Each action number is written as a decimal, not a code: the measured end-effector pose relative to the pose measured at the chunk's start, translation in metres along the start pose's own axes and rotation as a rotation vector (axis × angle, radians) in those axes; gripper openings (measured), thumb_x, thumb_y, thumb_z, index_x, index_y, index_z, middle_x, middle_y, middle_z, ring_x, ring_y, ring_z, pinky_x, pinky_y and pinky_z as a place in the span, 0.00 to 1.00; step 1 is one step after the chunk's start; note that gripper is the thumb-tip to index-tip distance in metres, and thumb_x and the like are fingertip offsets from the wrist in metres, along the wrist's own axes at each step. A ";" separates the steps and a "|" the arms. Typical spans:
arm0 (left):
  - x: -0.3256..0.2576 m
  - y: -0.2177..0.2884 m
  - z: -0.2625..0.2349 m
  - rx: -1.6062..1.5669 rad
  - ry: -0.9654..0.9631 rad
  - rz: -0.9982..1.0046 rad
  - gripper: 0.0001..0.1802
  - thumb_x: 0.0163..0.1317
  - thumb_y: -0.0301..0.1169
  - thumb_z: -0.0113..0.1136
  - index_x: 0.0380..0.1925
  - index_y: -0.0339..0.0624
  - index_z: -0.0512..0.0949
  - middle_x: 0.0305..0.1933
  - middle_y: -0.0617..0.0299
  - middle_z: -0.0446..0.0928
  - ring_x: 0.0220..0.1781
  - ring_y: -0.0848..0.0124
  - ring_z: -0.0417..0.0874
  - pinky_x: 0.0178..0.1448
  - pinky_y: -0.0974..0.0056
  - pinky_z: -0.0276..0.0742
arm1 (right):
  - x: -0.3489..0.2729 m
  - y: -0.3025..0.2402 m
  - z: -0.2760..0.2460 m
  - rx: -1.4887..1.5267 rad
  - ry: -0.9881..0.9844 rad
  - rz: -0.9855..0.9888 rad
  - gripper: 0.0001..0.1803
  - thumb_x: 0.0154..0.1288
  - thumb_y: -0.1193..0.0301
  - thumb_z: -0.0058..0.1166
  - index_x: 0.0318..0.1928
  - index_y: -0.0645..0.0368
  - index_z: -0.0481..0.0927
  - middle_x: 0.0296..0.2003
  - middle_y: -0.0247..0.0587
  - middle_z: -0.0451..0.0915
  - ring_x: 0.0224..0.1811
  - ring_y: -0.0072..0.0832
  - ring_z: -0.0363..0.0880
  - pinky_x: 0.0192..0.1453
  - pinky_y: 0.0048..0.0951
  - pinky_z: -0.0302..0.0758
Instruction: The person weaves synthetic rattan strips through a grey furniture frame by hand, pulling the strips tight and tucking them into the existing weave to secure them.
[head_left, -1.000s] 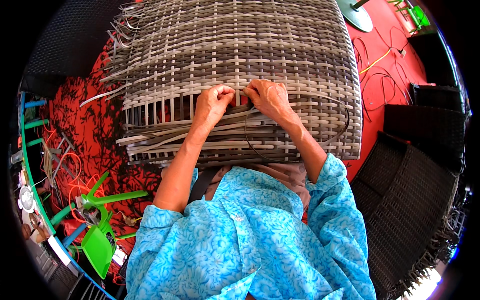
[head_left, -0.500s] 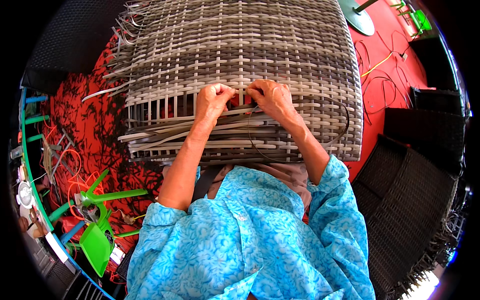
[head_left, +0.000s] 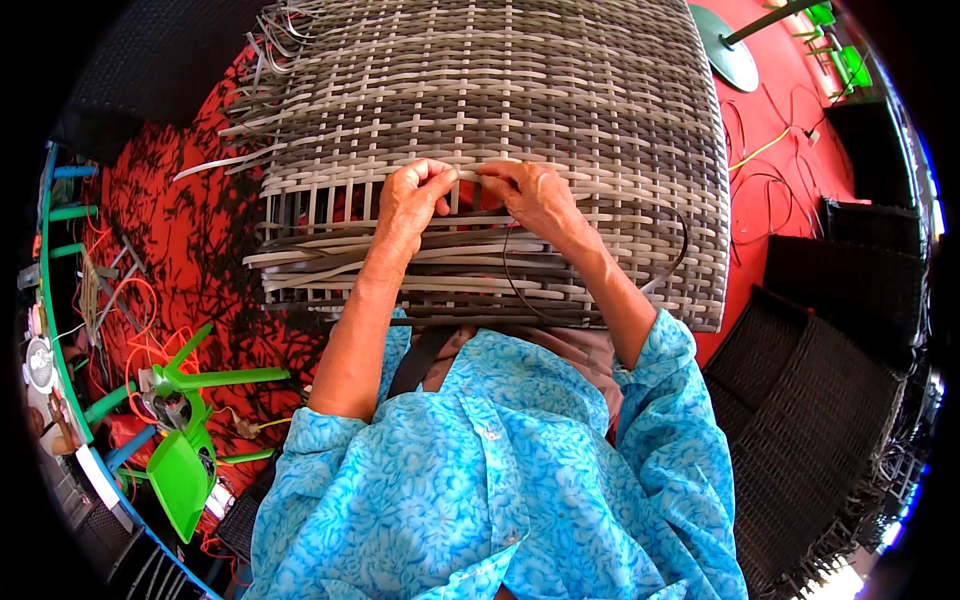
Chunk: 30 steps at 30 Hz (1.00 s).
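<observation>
A grey and brown wicker panel (head_left: pixel 470 110) of woven flat strips lies before me, with an unwoven gap near its front. My left hand (head_left: pixel 405 207) is closed in a pinch at the far edge of this gap. Beside it, my right hand (head_left: pixel 537 200) pinches too, its fingertips a short way from the left ones. Between them runs a pale wicker strip (head_left: pixel 467 175), which both seem to grip. Loose strips (head_left: pixel 335 250) lie bunched across the gap, below my left wrist. A thin dark strand (head_left: pixel 684 245) loops out to the right of my right forearm.
Frayed strip ends (head_left: pixel 262 85) stick out at the panel's left side. Dark scraps litter the red floor (head_left: pixel 170 215) there. A green plastic chair (head_left: pixel 185 480) stands at lower left. Dark wicker furniture (head_left: pixel 800 400) fills the right, below cables (head_left: pixel 775 180) and a round green base (head_left: pixel 728 60).
Both hands have shifted a little left along the gap's far edge, still pinching. The view has moved slightly, so the panel sits further right in it.
</observation>
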<state>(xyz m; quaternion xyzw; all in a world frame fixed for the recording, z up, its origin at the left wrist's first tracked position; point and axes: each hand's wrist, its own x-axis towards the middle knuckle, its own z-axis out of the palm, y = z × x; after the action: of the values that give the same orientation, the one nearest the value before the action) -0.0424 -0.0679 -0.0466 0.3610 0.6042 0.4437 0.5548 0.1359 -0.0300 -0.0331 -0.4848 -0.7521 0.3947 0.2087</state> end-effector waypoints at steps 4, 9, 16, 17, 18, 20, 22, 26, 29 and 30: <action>-0.005 0.003 -0.004 -0.010 -0.021 0.001 0.07 0.59 0.31 0.59 0.30 0.38 0.79 0.24 0.67 0.75 0.18 0.81 0.70 0.23 0.74 0.66 | 0.007 -0.006 -0.003 -0.009 -0.086 0.064 0.13 0.64 0.63 0.52 0.40 0.58 0.81 0.26 0.42 0.80 0.26 0.30 0.78 0.33 0.30 0.73; -0.011 0.014 0.002 0.336 0.001 -0.103 0.10 0.62 0.32 0.53 0.29 0.36 0.78 0.23 0.62 0.76 0.15 0.74 0.77 0.22 0.70 0.71 | 0.009 -0.007 -0.006 -0.002 -0.142 0.181 0.15 0.58 0.58 0.50 0.30 0.54 0.82 0.24 0.43 0.80 0.29 0.39 0.79 0.36 0.37 0.74; 0.005 0.016 -0.007 0.570 -0.221 -0.085 0.12 0.62 0.31 0.47 0.27 0.35 0.76 0.19 0.64 0.74 0.13 0.76 0.73 0.18 0.69 0.65 | 0.017 -0.015 0.012 -0.346 -0.109 0.158 0.16 0.56 0.55 0.49 0.32 0.53 0.82 0.29 0.47 0.81 0.35 0.45 0.80 0.40 0.43 0.76; 0.006 0.016 -0.008 0.568 -0.218 -0.084 0.12 0.62 0.31 0.47 0.27 0.35 0.76 0.19 0.64 0.74 0.13 0.76 0.73 0.18 0.69 0.65 | 0.017 -0.015 0.012 -0.347 -0.110 0.155 0.16 0.56 0.55 0.49 0.32 0.53 0.82 0.29 0.47 0.81 0.35 0.45 0.80 0.40 0.43 0.76; 0.007 0.014 -0.009 0.553 -0.241 -0.116 0.12 0.63 0.31 0.46 0.27 0.36 0.76 0.19 0.64 0.73 0.12 0.77 0.72 0.17 0.69 0.65 | 0.016 -0.016 0.013 -0.348 -0.116 0.137 0.16 0.58 0.56 0.49 0.33 0.54 0.82 0.28 0.46 0.81 0.34 0.44 0.80 0.39 0.42 0.75; 0.007 0.015 -0.009 0.535 -0.262 -0.144 0.12 0.63 0.31 0.46 0.27 0.37 0.76 0.18 0.64 0.73 0.12 0.77 0.71 0.17 0.69 0.65 | 0.015 -0.017 0.013 -0.353 -0.121 0.116 0.15 0.60 0.57 0.49 0.34 0.55 0.81 0.27 0.44 0.81 0.32 0.42 0.80 0.38 0.41 0.74; 0.006 0.018 -0.008 0.467 -0.228 -0.166 0.11 0.61 0.31 0.51 0.27 0.36 0.79 0.18 0.62 0.75 0.12 0.76 0.72 0.18 0.70 0.67 | 0.015 -0.017 0.015 -0.386 -0.077 0.093 0.13 0.60 0.58 0.51 0.35 0.53 0.80 0.25 0.43 0.81 0.32 0.41 0.80 0.37 0.40 0.74; 0.003 0.005 -0.014 0.224 -0.081 -0.174 0.09 0.59 0.30 0.55 0.29 0.36 0.80 0.19 0.63 0.75 0.11 0.77 0.71 0.14 0.72 0.64 | 0.011 -0.018 0.017 -0.291 -0.029 0.052 0.11 0.60 0.61 0.52 0.38 0.53 0.80 0.26 0.43 0.81 0.31 0.40 0.80 0.36 0.38 0.74; 0.002 0.002 -0.024 0.100 -0.001 -0.140 0.07 0.58 0.29 0.57 0.29 0.36 0.79 0.18 0.64 0.74 0.12 0.78 0.70 0.14 0.73 0.64 | 0.013 -0.023 0.018 -0.297 -0.032 0.037 0.11 0.61 0.63 0.52 0.42 0.52 0.79 0.27 0.44 0.81 0.31 0.39 0.80 0.35 0.37 0.74; 0.003 0.004 -0.032 0.076 0.075 -0.092 0.07 0.58 0.29 0.57 0.28 0.37 0.79 0.18 0.64 0.74 0.12 0.79 0.70 0.14 0.74 0.63 | 0.015 -0.022 0.021 -0.251 0.009 -0.051 0.11 0.61 0.64 0.52 0.42 0.53 0.79 0.27 0.45 0.81 0.30 0.38 0.80 0.34 0.36 0.73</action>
<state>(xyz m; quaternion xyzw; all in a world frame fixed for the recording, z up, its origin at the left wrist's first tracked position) -0.0743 -0.0683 -0.0445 0.3369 0.6569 0.4075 0.5375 0.1026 -0.0296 -0.0293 -0.4895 -0.8067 0.2900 0.1599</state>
